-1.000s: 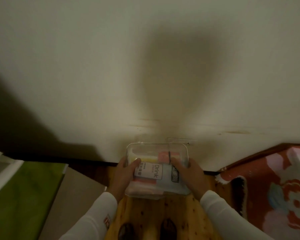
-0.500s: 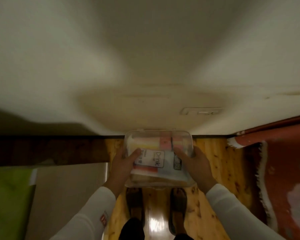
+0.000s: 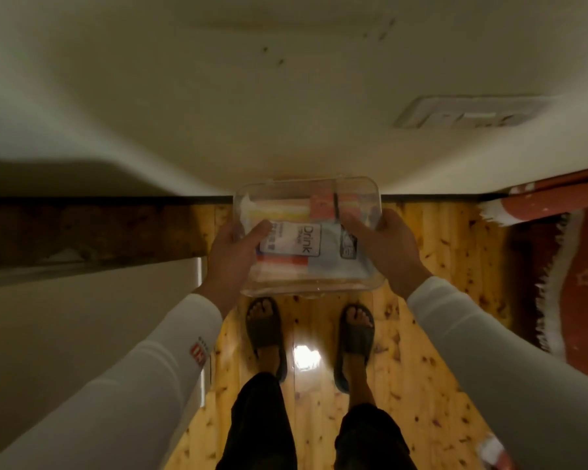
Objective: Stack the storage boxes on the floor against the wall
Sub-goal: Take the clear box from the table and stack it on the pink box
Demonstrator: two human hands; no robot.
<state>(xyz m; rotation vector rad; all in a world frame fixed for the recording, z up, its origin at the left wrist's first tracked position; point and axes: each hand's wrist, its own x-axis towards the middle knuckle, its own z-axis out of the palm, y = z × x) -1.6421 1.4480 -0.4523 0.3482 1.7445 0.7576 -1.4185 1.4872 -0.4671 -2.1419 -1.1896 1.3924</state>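
A clear plastic storage box [image 3: 308, 201] with a clear lid, filled with coloured packets and a white "Drink" label, hangs above the wooden floor [image 3: 431, 351] close to the pale wall [image 3: 286, 96]. My left hand [image 3: 233, 256] grips its left side with the thumb on the lid. My right hand [image 3: 384, 247] grips its right side, thumb also on top. The box's far edge reaches the line where wall meets floor. My two feet in dark sandals stand just below it.
A red patterned rug [image 3: 577, 276] with a white fringe lies on the right. A beige flat surface [image 3: 82, 334] fills the left, with a dark strip behind it. A wall outlet plate [image 3: 469, 115] sits upper right.
The view has tilted down towards the floor and my feet. The box, held in both hands, has come lower and stays close to the wall.
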